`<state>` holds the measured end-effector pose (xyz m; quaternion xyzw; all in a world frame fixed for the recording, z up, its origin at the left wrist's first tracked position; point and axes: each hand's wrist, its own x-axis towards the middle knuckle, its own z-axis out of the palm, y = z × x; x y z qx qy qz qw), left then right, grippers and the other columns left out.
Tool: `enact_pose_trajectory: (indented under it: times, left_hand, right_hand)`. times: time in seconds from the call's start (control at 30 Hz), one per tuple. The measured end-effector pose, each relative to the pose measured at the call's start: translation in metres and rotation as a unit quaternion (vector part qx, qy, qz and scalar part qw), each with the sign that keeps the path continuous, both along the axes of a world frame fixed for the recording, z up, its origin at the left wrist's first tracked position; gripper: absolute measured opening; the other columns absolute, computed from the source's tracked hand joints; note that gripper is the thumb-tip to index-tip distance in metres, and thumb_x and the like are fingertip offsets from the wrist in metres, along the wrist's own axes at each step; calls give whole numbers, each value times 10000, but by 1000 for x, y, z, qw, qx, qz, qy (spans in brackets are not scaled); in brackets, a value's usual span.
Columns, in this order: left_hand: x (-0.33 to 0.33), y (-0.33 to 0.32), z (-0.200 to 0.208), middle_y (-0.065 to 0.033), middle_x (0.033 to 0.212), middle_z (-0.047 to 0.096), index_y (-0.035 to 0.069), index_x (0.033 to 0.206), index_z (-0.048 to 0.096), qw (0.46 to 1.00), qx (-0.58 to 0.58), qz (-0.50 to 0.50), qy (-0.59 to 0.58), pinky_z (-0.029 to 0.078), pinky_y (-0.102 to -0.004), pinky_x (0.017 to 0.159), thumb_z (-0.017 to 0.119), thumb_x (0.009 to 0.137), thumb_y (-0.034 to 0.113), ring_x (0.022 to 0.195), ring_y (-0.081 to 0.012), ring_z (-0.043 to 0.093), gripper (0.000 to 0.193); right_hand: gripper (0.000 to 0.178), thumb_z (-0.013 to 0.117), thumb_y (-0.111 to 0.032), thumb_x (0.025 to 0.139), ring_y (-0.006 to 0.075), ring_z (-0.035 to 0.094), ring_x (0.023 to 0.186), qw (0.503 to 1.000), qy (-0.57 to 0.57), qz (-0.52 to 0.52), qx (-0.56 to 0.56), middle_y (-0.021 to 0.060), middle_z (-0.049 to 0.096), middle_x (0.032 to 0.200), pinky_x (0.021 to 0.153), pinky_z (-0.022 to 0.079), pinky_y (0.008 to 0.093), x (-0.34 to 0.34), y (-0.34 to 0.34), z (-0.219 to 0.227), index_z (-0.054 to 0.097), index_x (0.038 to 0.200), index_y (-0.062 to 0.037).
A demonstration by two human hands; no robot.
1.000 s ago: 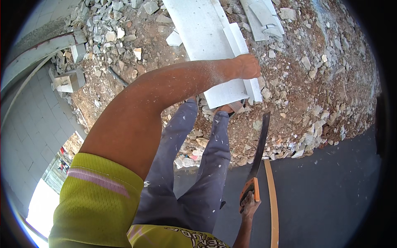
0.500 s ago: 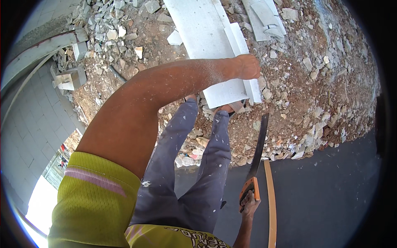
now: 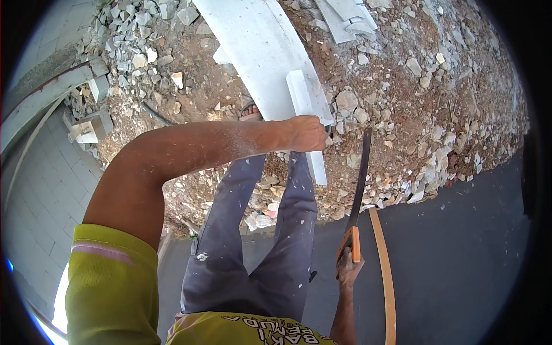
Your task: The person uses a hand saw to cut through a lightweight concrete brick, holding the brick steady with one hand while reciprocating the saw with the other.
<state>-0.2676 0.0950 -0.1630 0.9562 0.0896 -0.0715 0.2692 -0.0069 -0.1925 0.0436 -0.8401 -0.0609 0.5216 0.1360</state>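
Note:
My left hand [image 3: 309,134] is closed round a narrow white strip [image 3: 299,92] of board. The strip's far part lies over the wide pale panel [image 3: 259,43], and its near end sticks out past my fist toward my right leg. My right hand [image 3: 348,268], low on the right, grips the orange handle of a handsaw [image 3: 359,178]. The saw's dark blade points away from me, apart from the panel and the strip. The palm side of my left hand is hidden.
Rubble and stone chips [image 3: 414,115] cover the reddish ground. Broken pale board pieces [image 3: 348,20] lie at the far right of the panel. A thin tan strip [image 3: 382,270] stands out against the dark grey surface [image 3: 448,264]. At left are a block wall [image 3: 46,172] and a box-like piece [image 3: 92,126].
My left hand has pulled the narrow strip toward me and slightly left, so its near end now reaches past the panel. My right hand and the saw have shifted slightly up.

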Motion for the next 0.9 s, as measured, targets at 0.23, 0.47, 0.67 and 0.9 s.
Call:
enact_pose_trajectory:
  times: [0.23, 0.47, 0.67, 0.9]
  left_hand:
    - [-89, -16, 45, -27, 861, 656, 111, 900, 623, 990, -54, 32, 130, 524, -350, 829, 546, 863, 145, 906, -192, 655, 92]
    - [-151, -3, 56, -34, 1071, 679, 95, 1078, 634, 949, -79, 34, 304, 490, -353, 964, 541, 873, 160, 1048, -208, 633, 235]
    - [-162, -16, 50, -48, 1155, 658, 92, 1189, 606, 931, -105, 94, 336, 473, -361, 995, 552, 893, 190, 1113, -217, 614, 317]
    - [-131, -42, 50, -84, 1220, 640, 82, 1239, 577, 928, -106, 99, 342, 469, -369, 1015, 609, 879, 196, 1138, -247, 608, 380]
  right_hand:
    - [204, 610, -137, 881, 117, 452, 465, 964, -6, 215, 158, 9, 480, 569, 455, 391, 312, -8, 13, -84, 541, 740, -6]
    - [141, 678, -125, 766, 311, 612, 542, 858, 48, 405, 312, 130, 578, 637, 522, 504, 393, -47, 75, -171, 569, 757, -36]
    - [155, 694, -110, 720, 356, 608, 567, 836, 44, 417, 354, 136, 580, 659, 527, 503, 424, -22, 79, -240, 554, 744, -50]
    - [121, 646, -106, 723, 351, 581, 539, 888, 46, 325, 322, 146, 571, 623, 533, 482, 413, 11, 59, -259, 601, 786, -13]
